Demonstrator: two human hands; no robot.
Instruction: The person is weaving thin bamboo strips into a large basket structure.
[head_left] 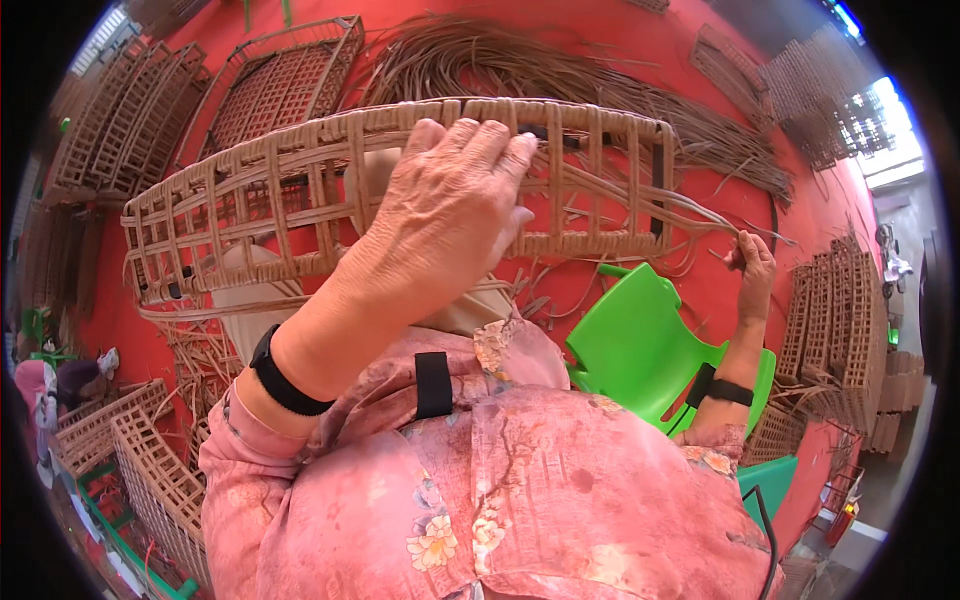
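Woven frame (357, 165) was gripped along its top by your left hand (450, 185), palm down, while your right hand (756, 262), stretched out sideways, pinched pale strands (700, 209).

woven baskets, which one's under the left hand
The long woven basket across the middle: the left hand is on its upper rim, the right hand holds strands beyond its right end. Neither hand touches the others.
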